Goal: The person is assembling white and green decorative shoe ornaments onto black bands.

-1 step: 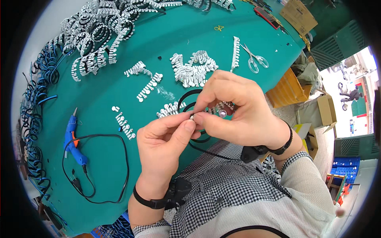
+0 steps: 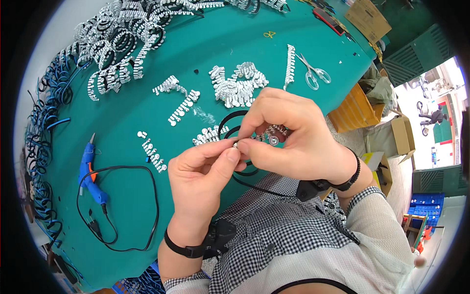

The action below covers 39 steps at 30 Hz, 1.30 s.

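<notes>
Mid-frame, the left hand (image 2: 198, 177) and right hand (image 2: 313, 149) pinch a rhinestone strip (image 2: 273, 140) between meeting fingertips; whether it joins the black band (image 2: 234, 114) behind them, I cannot tell. Above, clustered rhinestone trims (image 2: 235, 90) look unattached; upper left, heaped rhinestone-edged bands (image 2: 110, 51) seem finished.

Beaded strip (image 2: 273, 140) partly behind right hand (image 2: 308, 142)
</notes>
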Tool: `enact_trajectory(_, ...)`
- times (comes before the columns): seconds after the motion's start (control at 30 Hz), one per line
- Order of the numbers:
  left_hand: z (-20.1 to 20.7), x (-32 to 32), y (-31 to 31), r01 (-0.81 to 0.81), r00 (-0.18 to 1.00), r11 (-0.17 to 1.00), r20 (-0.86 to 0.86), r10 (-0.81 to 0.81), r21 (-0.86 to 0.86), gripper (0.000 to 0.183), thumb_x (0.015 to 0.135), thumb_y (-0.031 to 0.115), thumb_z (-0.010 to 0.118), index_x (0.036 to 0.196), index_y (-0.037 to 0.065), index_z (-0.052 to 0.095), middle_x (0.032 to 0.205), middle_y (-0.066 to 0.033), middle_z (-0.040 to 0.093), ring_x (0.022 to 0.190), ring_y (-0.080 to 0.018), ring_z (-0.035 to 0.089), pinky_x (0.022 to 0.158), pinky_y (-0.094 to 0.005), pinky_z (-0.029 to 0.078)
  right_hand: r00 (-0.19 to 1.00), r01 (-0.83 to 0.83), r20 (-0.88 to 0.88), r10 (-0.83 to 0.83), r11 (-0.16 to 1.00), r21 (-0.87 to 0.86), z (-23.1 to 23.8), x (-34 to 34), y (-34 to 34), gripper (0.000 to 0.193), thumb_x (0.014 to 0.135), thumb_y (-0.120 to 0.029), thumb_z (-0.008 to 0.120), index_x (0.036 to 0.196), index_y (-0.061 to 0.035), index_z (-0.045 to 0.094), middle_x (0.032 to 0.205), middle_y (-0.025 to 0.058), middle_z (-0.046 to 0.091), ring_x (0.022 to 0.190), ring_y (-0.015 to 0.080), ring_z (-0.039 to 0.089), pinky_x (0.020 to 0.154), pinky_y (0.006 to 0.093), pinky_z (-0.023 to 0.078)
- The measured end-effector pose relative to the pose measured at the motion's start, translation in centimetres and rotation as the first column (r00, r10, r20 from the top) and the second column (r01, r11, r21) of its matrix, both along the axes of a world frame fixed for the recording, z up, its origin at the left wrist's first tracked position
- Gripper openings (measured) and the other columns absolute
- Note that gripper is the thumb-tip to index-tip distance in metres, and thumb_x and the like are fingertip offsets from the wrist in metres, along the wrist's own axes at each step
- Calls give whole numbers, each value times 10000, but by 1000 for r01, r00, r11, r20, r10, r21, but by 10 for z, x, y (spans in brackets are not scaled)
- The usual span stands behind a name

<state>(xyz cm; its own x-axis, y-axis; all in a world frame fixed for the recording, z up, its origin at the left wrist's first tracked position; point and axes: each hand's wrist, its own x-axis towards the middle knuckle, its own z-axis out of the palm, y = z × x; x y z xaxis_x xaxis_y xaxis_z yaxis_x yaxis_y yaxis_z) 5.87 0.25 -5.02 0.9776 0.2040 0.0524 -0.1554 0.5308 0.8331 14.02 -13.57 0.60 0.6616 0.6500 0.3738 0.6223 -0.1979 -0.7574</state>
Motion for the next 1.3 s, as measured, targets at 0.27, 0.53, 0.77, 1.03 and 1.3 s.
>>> enact_trajectory(0.27, 0, 0, 2, -3, 999, 999, -43, 1, -42, 144, 786, -43, 587, 925, -51, 625, 825, -141, 647, 689, -149, 628, 647, -252, 534, 975, -4, -220, -21, 994, -112, 3, 2, 1, 97, 662, -78, 643, 723, -40, 578, 647, -1, 523, 568, 63, 468, 480, 208, 359)
enact_trajectory(0.53, -6, 8, 3, 14, 996, 999, -93, -12, 31, 84, 781, -28, 599, 854, -68, 608, 777, -127, 633, 655, -163, 610, 596, -241, 497, 967, 5, -255, -18, 999, -52, -7, 3, -2, 132, 699, -109, 638, 740, -3, 572, 682, 39, 568, 613, 97, 548, 528, 236, 450)
enact_trajectory(0.77, 3, 2, 2, -220, 951, 946, -166, 262, 236, 180, 886, 138, 491, 977, -16, 516, 853, -65, 565, 756, -101, 534, 664, -224, 405, 972, -118, -187, 140, 985, 122, -13, 6, 4, 181, 667, -111, 604, 800, 8, 575, 756, 129, 576, 724, 266, 579, 621, 341, 466)
enact_trajectory(1.03, 13, -2, 9, -72, 968, 942, -205, 145, 329, 232, 884, 209, 523, 843, -15, 573, 672, -27, 519, 541, -72, 399, 486, -222, 317, 996, 7, -87, -13, 998, -63, -9, -5, -18, 158, 663, -117, 570, 766, 2, 563, 775, 169, 544, 734, 326, 558, 634, 396, 450)
enact_trajectory(1.3, 50, -18, -17, -131, 939, 836, -204, 277, 534, 207, 891, 193, 500, 824, 3, 549, 631, 12, 448, 524, -58, 336, 466, -211, 262, 998, -57, 13, 59, 989, -139, -10, -3, -20, 145, 647, -150, 582, 667, -9, 610, 615, 133, 599, 620, 302, 593, 559, 385, 464)
